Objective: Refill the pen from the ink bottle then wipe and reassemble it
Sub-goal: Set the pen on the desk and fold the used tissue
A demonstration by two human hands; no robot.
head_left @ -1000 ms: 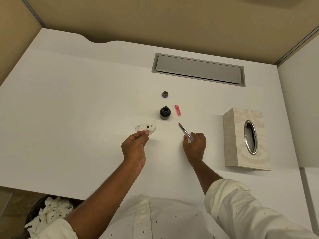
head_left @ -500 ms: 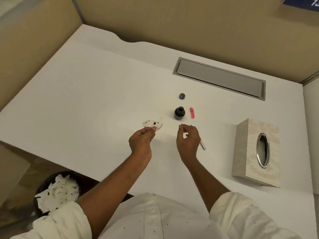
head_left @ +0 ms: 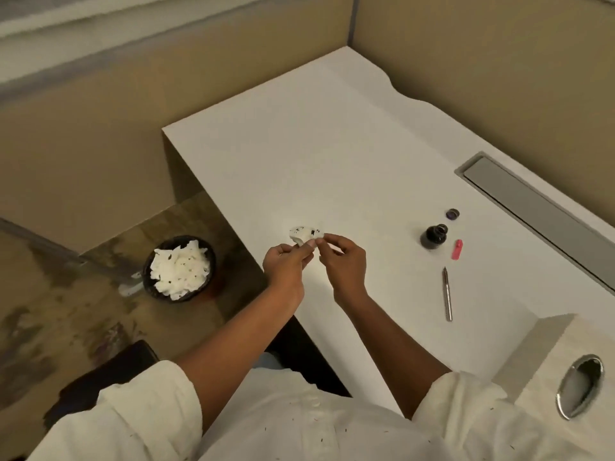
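Note:
An ink-stained crumpled tissue (head_left: 304, 234) is pinched between my left hand (head_left: 288, 265) and my right hand (head_left: 342, 261), just above the white desk (head_left: 332, 154). The slim silver pen (head_left: 447, 293) lies on the desk to the right, nib pointing away, with no hand on it. Beyond it stands the open dark ink bottle (head_left: 433, 237), with its purple-lined cap (head_left: 452, 214) further back and a small pink pen part (head_left: 457, 249) beside the bottle.
A black bin (head_left: 179, 268) full of used white tissues stands on the floor left of the desk. A tissue box (head_left: 565, 377) with an oval metal opening sits at the desk's near right. A grey cable hatch (head_left: 539, 207) runs along the back.
My right hand has set the pen down on the desk and come over to the tissue held by my left hand. The camera has turned left, bringing the bin into view.

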